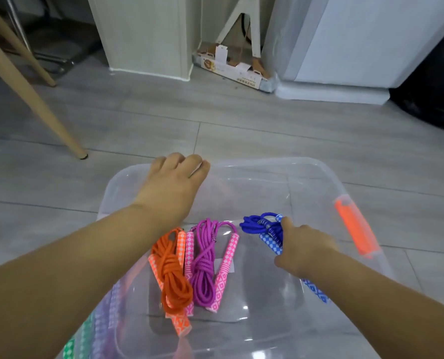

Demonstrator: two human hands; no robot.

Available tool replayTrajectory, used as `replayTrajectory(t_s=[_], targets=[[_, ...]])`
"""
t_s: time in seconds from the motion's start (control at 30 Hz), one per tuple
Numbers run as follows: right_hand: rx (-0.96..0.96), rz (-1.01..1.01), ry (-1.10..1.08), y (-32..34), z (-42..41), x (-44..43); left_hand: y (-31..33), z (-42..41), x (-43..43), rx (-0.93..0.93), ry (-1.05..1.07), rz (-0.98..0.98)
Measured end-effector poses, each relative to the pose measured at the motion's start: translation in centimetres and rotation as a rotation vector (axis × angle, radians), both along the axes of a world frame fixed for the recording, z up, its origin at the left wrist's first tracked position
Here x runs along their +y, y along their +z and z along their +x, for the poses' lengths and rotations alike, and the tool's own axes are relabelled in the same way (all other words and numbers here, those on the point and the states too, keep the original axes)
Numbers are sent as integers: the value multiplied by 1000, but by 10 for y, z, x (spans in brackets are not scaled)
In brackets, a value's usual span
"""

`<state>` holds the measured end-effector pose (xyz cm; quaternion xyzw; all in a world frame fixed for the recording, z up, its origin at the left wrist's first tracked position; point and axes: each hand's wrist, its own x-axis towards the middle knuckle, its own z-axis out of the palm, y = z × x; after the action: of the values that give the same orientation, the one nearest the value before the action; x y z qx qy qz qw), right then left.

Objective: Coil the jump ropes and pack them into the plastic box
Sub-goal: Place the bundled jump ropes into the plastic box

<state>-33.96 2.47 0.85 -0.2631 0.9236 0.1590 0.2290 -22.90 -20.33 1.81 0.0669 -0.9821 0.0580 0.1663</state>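
A clear plastic box (306, 174) with an orange latch (355, 229) sits on the floor below me. Inside lie a coiled orange jump rope (174, 281) and beside it a coiled purple jump rope (205, 265) with pink patterned handles. My right hand (303, 250) holds a coiled blue jump rope (257, 225) with blue checkered handles, low inside the box to the right of the purple one. My left hand (174, 185) rests on the box's far left rim, fingers curled over the edge.
More patterned handles, green and lilac (86, 332), show blurred through the box's near left wall. A wooden chair leg (34, 99) stands on the grey floor at left. A cardboard package (231, 71), white furniture (371, 47) and a black bag (433, 99) lie beyond.
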Motion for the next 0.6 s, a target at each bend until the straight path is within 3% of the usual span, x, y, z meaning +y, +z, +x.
replayTrajectory(t_s=[0.2, 0.43, 0.6], targets=[[-112, 68, -85, -43, 8, -16, -10, 3, 0, 55, -10, 49], [-221, 168, 105, -59, 43, -49, -8, 6, 1, 23, 20, 67], [-333, -96, -39, -67, 48, -49, -9, 5, 3, 11, 34, 59]])
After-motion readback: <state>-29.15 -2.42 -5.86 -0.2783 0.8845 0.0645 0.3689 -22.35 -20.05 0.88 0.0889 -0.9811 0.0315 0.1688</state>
